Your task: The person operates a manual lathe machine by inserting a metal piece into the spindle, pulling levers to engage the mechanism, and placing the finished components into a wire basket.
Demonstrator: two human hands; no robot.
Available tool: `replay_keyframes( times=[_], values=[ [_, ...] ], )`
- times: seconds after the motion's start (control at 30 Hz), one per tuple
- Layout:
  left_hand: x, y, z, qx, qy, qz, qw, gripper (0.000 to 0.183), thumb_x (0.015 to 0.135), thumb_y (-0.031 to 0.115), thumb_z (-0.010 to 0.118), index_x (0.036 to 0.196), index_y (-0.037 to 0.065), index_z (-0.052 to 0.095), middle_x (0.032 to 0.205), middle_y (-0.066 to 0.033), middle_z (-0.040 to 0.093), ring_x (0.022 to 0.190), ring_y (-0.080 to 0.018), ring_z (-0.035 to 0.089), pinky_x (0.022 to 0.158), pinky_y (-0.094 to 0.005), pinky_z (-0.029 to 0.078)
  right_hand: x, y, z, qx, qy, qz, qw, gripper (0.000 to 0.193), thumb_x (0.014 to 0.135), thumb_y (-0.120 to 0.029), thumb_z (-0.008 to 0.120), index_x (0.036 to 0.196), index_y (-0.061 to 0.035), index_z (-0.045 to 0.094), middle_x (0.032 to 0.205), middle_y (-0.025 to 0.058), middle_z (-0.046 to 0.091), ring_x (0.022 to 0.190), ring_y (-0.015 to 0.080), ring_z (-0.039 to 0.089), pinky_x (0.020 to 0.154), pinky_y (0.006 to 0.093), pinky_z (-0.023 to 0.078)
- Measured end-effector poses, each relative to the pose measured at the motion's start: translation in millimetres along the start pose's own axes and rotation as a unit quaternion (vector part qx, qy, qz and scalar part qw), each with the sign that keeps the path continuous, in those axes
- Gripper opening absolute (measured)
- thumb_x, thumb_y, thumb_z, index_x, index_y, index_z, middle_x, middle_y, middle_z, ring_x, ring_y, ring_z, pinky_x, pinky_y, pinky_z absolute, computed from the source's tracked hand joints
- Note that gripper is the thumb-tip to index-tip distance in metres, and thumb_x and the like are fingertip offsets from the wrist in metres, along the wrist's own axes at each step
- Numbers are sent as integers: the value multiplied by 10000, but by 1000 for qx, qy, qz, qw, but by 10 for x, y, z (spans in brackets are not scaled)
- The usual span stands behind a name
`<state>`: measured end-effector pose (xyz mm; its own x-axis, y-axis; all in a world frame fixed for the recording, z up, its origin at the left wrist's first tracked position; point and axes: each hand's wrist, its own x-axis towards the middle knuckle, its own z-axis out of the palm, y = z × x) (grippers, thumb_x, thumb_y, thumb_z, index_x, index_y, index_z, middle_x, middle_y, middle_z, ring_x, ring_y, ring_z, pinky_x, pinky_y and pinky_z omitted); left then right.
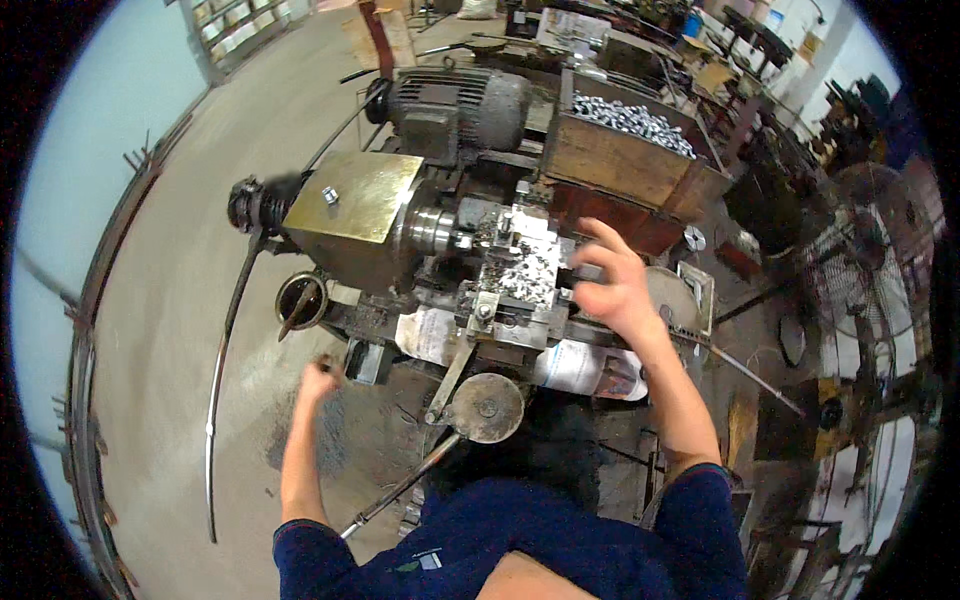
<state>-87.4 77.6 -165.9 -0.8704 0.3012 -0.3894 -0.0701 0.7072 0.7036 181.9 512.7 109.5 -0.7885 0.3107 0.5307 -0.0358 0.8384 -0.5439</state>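
Observation:
A small lathe stands in front of me, its metal chuck [432, 230] facing a slide plate [528, 262] strewn with dark metal chips. My right hand [612, 285] hovers at the right end of that plate, fingers apart and bent, with no object visible in it. Down on the left, my left hand [320, 378] is closed, and a dark bit shows at its fingertips that I cannot make out. Close by it are a small metal box [368, 362] and a round pot [302, 300] with a brush-like stick in it. One small metal nut-like part [330, 196] sits on the brass-coloured cover [365, 190].
Behind the lathe is a large electric motor [460, 108]. A wooden crate [630, 150] full of small shiny metal parts stands at the back right. Before my body are a round disc [487, 408] and a long lever [400, 488]. A caged fan [860, 255] stands at right.

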Motion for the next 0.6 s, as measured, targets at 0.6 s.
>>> replay_keyframes(
  times=[0.6],
  values=[
    [-62,132,-151,347,-21,82,934,366,709,256,639,1041,104,615,850,-148,649,803,-295,622,706,-379,492,-3122,2338,-2263,-489,-127,554,662,454,634,-177,621,1066,-53,554,1130,135,547,1073,293,495,913,394,388]
  ],
)
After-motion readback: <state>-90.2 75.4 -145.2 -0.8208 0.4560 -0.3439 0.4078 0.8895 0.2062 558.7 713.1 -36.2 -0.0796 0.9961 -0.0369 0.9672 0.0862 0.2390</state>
